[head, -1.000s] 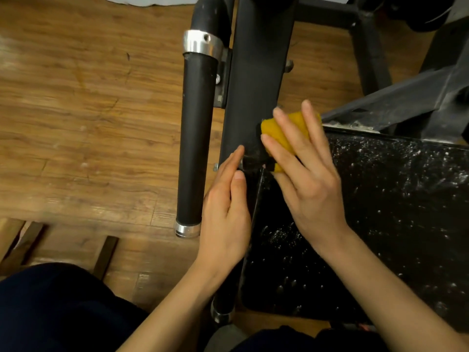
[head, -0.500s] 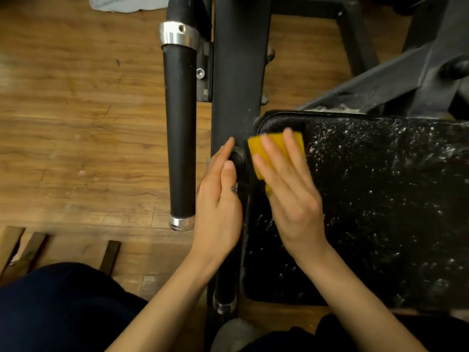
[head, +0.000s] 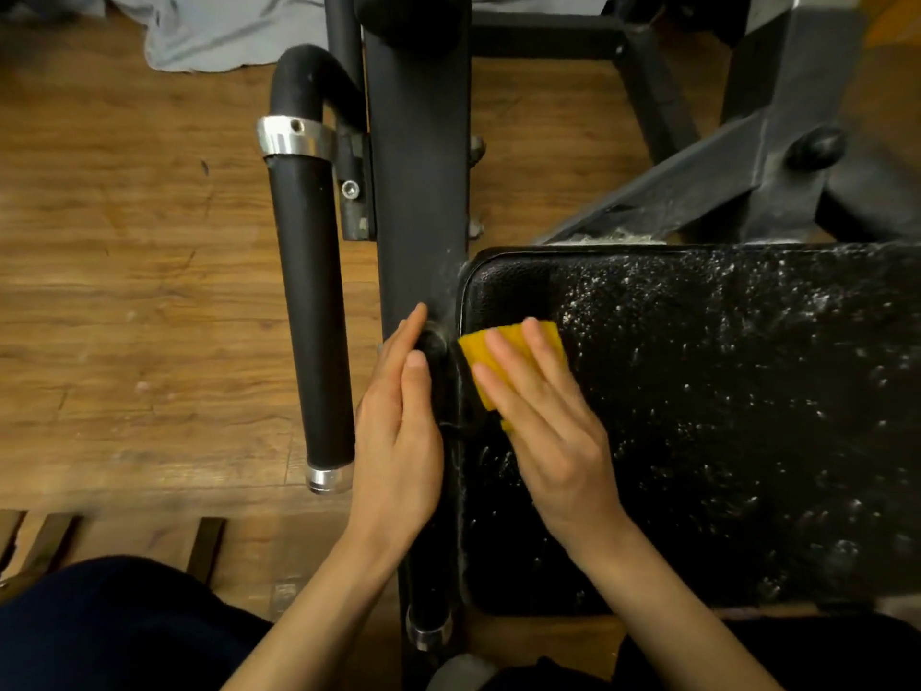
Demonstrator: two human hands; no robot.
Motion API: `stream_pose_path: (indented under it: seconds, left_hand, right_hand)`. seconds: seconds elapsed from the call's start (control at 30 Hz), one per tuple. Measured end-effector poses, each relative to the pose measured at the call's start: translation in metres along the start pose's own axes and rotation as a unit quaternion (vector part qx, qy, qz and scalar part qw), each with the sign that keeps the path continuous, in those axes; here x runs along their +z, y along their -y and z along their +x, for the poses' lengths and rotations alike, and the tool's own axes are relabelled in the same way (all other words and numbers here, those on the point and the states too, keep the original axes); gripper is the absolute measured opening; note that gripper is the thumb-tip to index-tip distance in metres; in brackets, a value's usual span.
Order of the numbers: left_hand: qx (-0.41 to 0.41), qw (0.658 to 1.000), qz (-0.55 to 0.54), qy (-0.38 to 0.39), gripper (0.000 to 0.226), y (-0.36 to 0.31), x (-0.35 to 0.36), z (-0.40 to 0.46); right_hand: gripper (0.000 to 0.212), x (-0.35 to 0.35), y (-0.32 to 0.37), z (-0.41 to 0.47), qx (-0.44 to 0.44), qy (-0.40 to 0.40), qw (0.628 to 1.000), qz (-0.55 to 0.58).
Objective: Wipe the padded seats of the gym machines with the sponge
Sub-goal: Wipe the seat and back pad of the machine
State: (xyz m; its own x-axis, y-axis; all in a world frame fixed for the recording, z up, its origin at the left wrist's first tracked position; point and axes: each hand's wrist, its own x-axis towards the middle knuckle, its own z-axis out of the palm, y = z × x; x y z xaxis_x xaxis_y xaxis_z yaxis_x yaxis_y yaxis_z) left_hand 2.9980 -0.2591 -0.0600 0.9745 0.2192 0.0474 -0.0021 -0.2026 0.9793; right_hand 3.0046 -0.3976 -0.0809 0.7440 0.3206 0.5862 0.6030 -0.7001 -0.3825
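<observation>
Wood plank floor (head: pixel 124 301) under everything, grey cloth (head: pixel 224 27) bunched at the top edge. Black machine frame post (head: pixel 418 192) runs top to bottom through the middle of my view. Left of it, a black foam handle (head: pixel 311 311) hangs parallel, with a silver collar at its top and a silver cap at its lower end.

Padded seat (head: pixel 722 416) is black, fills the right half, sits tight against the post's right side. Its surface is speckled with white foam or droplets over most of the area; the top-left corner looks cleaner, plain black.

Sponge (head: pixel 503 351) is yellow, lying flat on the seat at its left edge, just below that clean corner. My right hand (head: pixel 553 431) is on top of it, fingers spread flat and pressing down, palm covering the sponge's lower part; not curled around it, more pinned than gripped.

My left hand (head: pixel 398 441) lies flat against the post, fingers straight and together, thumb alongside a small black knob (head: pixel 431 344) between post and seat. Holding nothing that I can see.

Dark trouser legs (head: pixel 99 625) show at the bottom. More dusty frame struts (head: pixel 697 177) at the upper right.
</observation>
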Motion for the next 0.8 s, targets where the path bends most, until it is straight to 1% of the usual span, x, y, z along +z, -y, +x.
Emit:
stream_pose_path:
  seconds: [0.03, 0.1, 0.17, 0.23, 0.3, 0.33, 0.4, 0.47, 0.5, 0.57, 0.63, 0.67, 0.7, 0.73, 0.8]
  left_hand:
    - [0.004, 1.0, 0.006, 0.001, 0.044, 0.0, 0.0, 0.0]
    - [0.018, 0.999, 0.026, 0.014, 0.044, -0.003, 0.0, 0.001]
    - [0.049, 0.997, 0.055, 0.03, 0.045, -0.007, -0.001, 0.004]
    - [0.091, 0.99, 0.095, 0.041, 0.046, -0.012, -0.003, 0.008]
    - [0.131, 0.98, 0.143, 0.047, 0.048, -0.019, -0.003, 0.013]
    - [0.147, 0.974, 0.162, 0.057, 0.049, -0.023, -0.001, 0.015]
    - [0.168, 0.962, 0.2, 0.077, 0.05, -0.027, 0.005, 0.018]
    - [0.174, 0.954, 0.231, 0.077, 0.05, -0.025, 0.008, 0.019]
    - [0.172, 0.953, 0.238, 0.076, 0.05, -0.024, 0.008, 0.02]
    - [0.178, 0.947, 0.255, 0.081, 0.052, -0.022, 0.006, 0.019]
    - [0.188, 0.939, 0.274, 0.09, 0.054, -0.021, 0.005, 0.018]
    - [0.19, 0.936, 0.281, 0.092, 0.054, -0.022, 0.005, 0.018]
    - [0.19, 0.935, 0.286, 0.092, 0.055, -0.022, 0.005, 0.019]
    - [0.19, 0.934, 0.289, 0.09, 0.055, -0.022, 0.005, 0.019]
    - [0.188, 0.935, 0.29, 0.082, 0.055, -0.023, 0.006, 0.018]
  right_hand:
    - [0.03, -0.001, -0.004, 0.008, -0.003, -0.008, 1.0, 0.004]
    - [0.034, -0.002, -0.006, 0.044, 0.028, -0.034, 0.999, 0.026]
    - [0.036, -0.004, -0.006, 0.075, 0.045, -0.039, 0.998, 0.026]
    - [0.033, -0.01, -0.017, 0.075, 0.013, -0.017, 1.0, -0.003]
    - [0.034, -0.027, -0.037, 0.056, 0.01, -0.031, 0.999, -0.031]
    - [0.036, -0.038, -0.047, 0.048, 0.033, -0.057, 0.997, -0.032]
    - [0.045, -0.044, -0.056, 0.041, 0.111, -0.124, 0.986, -0.012]
    - [0.045, -0.029, -0.04, 0.048, 0.153, -0.166, 0.974, 0.008]
    - [0.041, -0.018, -0.026, 0.052, 0.15, -0.167, 0.974, 0.018]
    - [0.035, -0.001, -0.008, 0.055, 0.096, -0.133, 0.986, 0.03]
    - [0.038, -0.008, -0.017, 0.052, 0.031, -0.079, 0.996, 0.022]
    - [0.037, -0.016, -0.029, 0.047, 0.015, -0.067, 0.998, 0.005]
    - [0.035, -0.026, -0.042, 0.04, 0.019, -0.072, 0.997, -0.015]
    - [0.037, -0.036, -0.054, 0.034, 0.045, -0.093, 0.994, -0.021]
    - [0.045, -0.042, -0.061, 0.026, 0.132, -0.166, 0.977, -0.008]
